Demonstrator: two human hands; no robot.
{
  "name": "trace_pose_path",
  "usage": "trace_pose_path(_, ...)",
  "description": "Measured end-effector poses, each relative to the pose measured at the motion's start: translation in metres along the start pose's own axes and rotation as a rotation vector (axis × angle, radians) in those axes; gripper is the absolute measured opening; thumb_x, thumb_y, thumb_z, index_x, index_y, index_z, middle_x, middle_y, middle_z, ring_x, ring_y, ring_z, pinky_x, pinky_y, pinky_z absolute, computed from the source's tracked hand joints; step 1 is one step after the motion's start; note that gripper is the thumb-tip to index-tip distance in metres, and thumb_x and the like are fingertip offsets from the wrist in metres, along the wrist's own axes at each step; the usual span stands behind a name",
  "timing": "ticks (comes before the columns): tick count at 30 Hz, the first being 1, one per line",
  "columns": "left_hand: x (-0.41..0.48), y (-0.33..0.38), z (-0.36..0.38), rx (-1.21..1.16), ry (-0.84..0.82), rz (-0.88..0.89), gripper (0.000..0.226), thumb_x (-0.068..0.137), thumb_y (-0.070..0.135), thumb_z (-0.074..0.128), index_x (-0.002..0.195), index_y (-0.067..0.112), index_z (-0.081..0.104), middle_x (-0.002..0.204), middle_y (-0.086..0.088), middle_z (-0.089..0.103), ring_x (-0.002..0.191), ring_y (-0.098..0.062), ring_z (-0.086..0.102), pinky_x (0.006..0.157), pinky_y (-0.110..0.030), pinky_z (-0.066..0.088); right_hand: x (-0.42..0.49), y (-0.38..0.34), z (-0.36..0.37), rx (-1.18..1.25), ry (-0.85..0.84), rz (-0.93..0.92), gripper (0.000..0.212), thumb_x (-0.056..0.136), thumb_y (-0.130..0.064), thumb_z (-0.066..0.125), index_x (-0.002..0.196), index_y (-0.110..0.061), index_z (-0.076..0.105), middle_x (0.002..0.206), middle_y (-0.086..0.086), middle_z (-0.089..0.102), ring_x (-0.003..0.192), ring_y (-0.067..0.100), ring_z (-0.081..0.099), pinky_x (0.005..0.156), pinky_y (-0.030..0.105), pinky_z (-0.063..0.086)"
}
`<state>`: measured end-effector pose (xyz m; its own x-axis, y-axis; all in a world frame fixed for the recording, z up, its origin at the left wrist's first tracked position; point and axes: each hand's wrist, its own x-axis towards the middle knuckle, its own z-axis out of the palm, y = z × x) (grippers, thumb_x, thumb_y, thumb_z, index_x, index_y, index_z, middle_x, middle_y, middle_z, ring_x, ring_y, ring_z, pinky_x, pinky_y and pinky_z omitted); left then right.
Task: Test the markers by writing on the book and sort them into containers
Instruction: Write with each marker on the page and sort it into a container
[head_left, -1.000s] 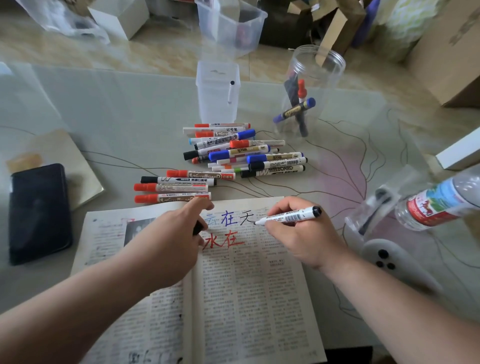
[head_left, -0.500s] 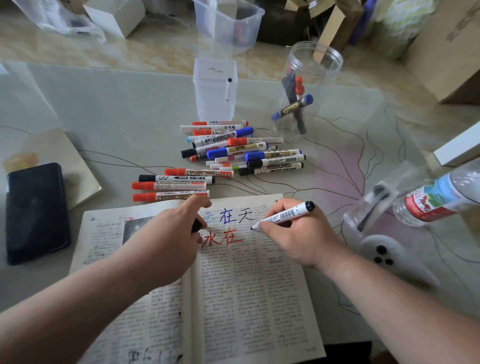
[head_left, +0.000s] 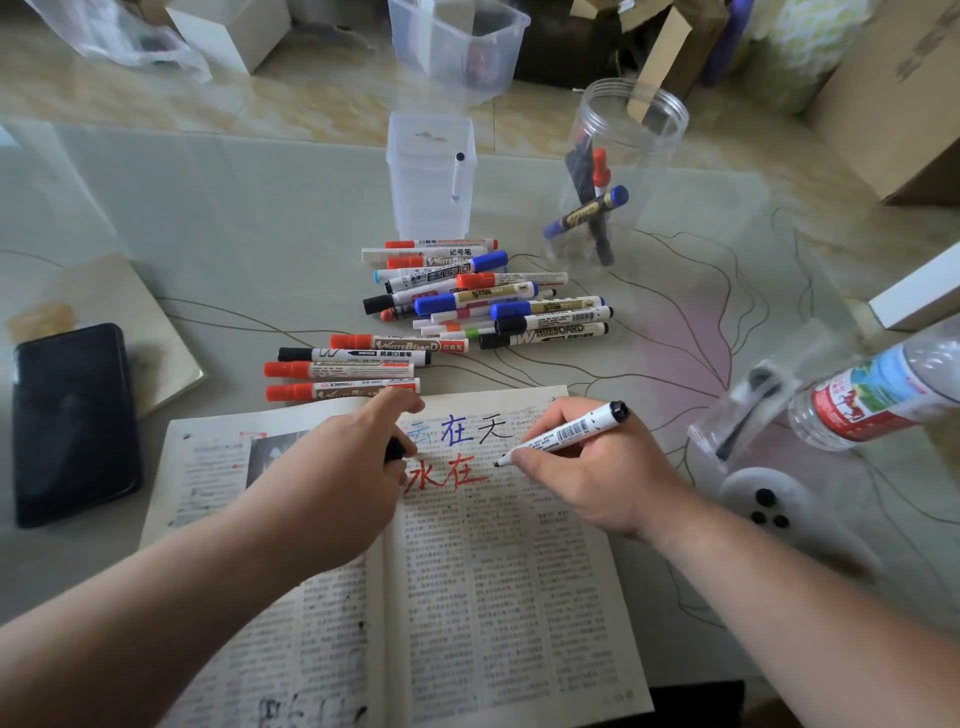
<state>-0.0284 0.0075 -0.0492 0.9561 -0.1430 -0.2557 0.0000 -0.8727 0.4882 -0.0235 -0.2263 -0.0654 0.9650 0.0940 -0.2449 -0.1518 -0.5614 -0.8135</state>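
Black-ended marker (head_left: 566, 434) sits pinched in my right hand (head_left: 587, 478), thumb and fingers wrapped round its barrel. Its tip touches the open book (head_left: 493, 571) at the near edge of the desk (head_left: 234, 234), just right of the red characters. My left hand (head_left: 337, 478) rests on the page by the gutter, fingers curled on a small black piece that I take to be the cap (head_left: 395, 449). For a good test I'd press lightly, draw one plain character, and let the left hand pin the page flat. A solid or faint line then decides between the square container (head_left: 431, 176) and the round jar (head_left: 618, 171) towards the far edge, behind the pile of markers (head_left: 483, 301).
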Motion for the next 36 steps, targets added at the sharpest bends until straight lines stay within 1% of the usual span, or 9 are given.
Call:
trace_pose_path(1, -0.0001, 0.0001, 0.0, -0.008, -0.001, -0.002, 0.046, 0.1, 0.02, 0.054, 0.139, 0.039, 0.039, 0.118, 0.017, 0.068, 0.104, -0.01, 0.061, 0.075, -0.019, 0.04, -0.0006, 0.0, 0.0008, -0.021, -0.01, -0.009, 0.017, 0.081, -0.021, 0.083, 0.075, -0.017, 0.068, 0.068, -0.001, 0.07, 0.062, 0.013, 0.063, 0.058, 0.028, 0.051)
trace_pose_path(4, -0.0004, 0.0014, -0.0012, -0.014, -0.002, -0.009, 0.045, 0.1, 0.02, 0.054, 0.139, 0.039, 0.04, 0.117, 0.016, 0.068, 0.104, -0.01, 0.061, 0.078, -0.021, 0.041, -0.0007, -0.0009, 0.0023, -0.073, -0.015, -0.019, 0.018, 0.081, -0.023, 0.083, 0.074, -0.018, 0.067, 0.066, -0.006, 0.066, 0.056, 0.002, 0.057, 0.054, 0.017, 0.044)
trace_pose_path(6, -0.0006, 0.0021, -0.0019, -0.029, -0.007, -0.009, 0.045, 0.1, 0.02, 0.055, 0.139, 0.038, 0.04, 0.117, 0.015, 0.069, 0.105, -0.011, 0.062, 0.081, -0.022, 0.044, -0.0006, -0.0023, 0.0023, -0.092, -0.024, -0.015, 0.019, 0.082, -0.022, 0.082, 0.074, -0.016, 0.066, 0.063, -0.008, 0.063, 0.054, 0.0, 0.054, 0.051, 0.013, 0.04)
trace_pose_path(12, 0.0, 0.0034, -0.003, -0.05, -0.032, -0.018, 0.047, 0.099, 0.019, 0.056, 0.14, 0.037, 0.042, 0.117, 0.015, 0.069, 0.107, -0.013, 0.064, 0.092, -0.029, 0.052, 0.0024, -0.0007, -0.0017, -0.125, 0.032, 0.011, 0.02, 0.082, -0.015, 0.075, 0.071, -0.014, 0.059, 0.056, -0.008, 0.057, 0.048, 0.004, 0.047, 0.046, 0.016, 0.036)
trace_pose_path(17, -0.0017, 0.0032, -0.0033, -0.061, -0.009, -0.011, 0.045, 0.099, 0.018, 0.055, 0.138, 0.037, 0.043, 0.113, 0.017, 0.069, 0.103, -0.011, 0.065, 0.087, -0.027, 0.051, 0.0018, 0.0005, -0.0046, -0.089, 0.028, 0.0, 0.019, 0.082, -0.015, 0.077, 0.073, -0.011, 0.061, 0.056, -0.008, 0.057, 0.048, 0.003, 0.047, 0.047, 0.016, 0.037)
trace_pose_path(19, -0.0018, 0.0031, -0.0032, -0.062, -0.012, -0.005, 0.047, 0.099, 0.019, 0.054, 0.14, 0.038, 0.043, 0.114, 0.018, 0.069, 0.102, -0.01, 0.066, 0.089, -0.028, 0.052, 0.0005, 0.0003, -0.0044, -0.083, 0.008, -0.018, 0.019, 0.082, -0.016, 0.078, 0.074, -0.01, 0.062, 0.058, -0.007, 0.058, 0.049, 0.004, 0.047, 0.049, 0.018, 0.038)
trace_pose_path(23, -0.0018, 0.0037, -0.004, -0.071, -0.016, 0.01, 0.053, 0.1, 0.021, 0.054, 0.147, 0.04, 0.039, 0.117, 0.02, 0.068, 0.107, -0.009, 0.064, 0.091, -0.026, 0.05, -0.0004, 0.0007, -0.0031, -0.123, -0.012, -0.045, 0.019, 0.083, -0.017, 0.078, 0.075, -0.012, 0.063, 0.058, -0.009, 0.057, 0.051, 0.003, 0.049, 0.049, 0.015, 0.037)
trace_pose_path(30, -0.0015, 0.003, -0.0038, -0.08, -0.025, 0.009, 0.056, 0.1, 0.022, 0.054, 0.15, 0.041, 0.036, 0.119, 0.021, 0.067, 0.11, -0.009, 0.063, 0.096, -0.029, 0.05, -0.001, 0.0011, 0.0, -0.109, -0.078, -0.05, 0.016, 0.081, -0.017, 0.08, 0.074, -0.013, 0.067, 0.062, -0.008, 0.061, 0.052, 0.002, 0.051, 0.051, 0.016, 0.039)
trace_pose_path(36, -0.0018, 0.0032, -0.0037, -0.083, -0.035, 0.005, 0.057, 0.1, 0.022, 0.055, 0.15, 0.041, 0.035, 0.119, 0.021, 0.068, 0.109, -0.009, 0.064, 0.097, -0.03, 0.051, -0.0008, 0.0002, -0.003, -0.123, -0.048, -0.043, 0.016, 0.081, -0.014, 0.077, 0.072, -0.013, 0.064, 0.063, -0.005, 0.062, 0.053, 0.003, 0.051, 0.051, 0.019, 0.04)
